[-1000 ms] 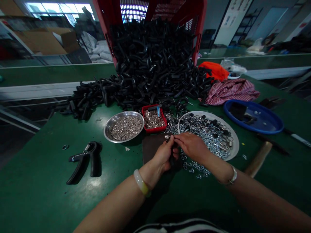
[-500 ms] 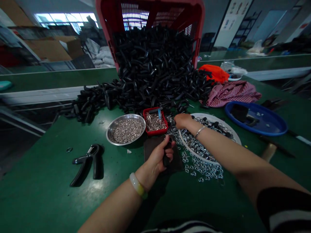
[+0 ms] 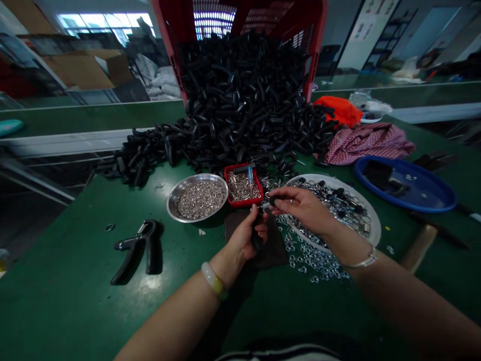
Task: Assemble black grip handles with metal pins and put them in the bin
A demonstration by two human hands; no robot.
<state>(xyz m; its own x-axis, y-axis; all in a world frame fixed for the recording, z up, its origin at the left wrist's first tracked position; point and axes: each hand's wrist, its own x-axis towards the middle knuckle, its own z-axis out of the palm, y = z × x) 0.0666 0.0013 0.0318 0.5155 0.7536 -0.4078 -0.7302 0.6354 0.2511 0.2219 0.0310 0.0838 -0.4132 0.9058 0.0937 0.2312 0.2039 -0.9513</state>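
My left hand [image 3: 246,235] grips a black rubber sleeve [image 3: 257,239] upright above a dark leather pad [image 3: 272,248]. My right hand [image 3: 302,208] pinches a small black piece [image 3: 273,200] between thumb and fingers, close to the top of the sleeve. Right of the hands, a white plate [image 3: 372,228] holds steel nuts and small black pieces. More loose nuts [image 3: 311,260] lie on the mat below it. A red tray of small metal parts [image 3: 243,186] and a steel bowl of tiny rings [image 3: 197,199] stand left of the plate.
A large heap of black rubber sleeves [image 3: 240,110] spills from a tipped red crate [image 3: 315,45] at the back. Black pliers [image 3: 139,250] lie left on the green bench. A blue plate [image 3: 406,183], checked cloth [image 3: 368,144] and wooden hammer handle [image 3: 419,248] lie right.
My right hand has come back from the far side of the white plate toward the sleeve, now pinching a small black piece. My left hand stays in much the same place.
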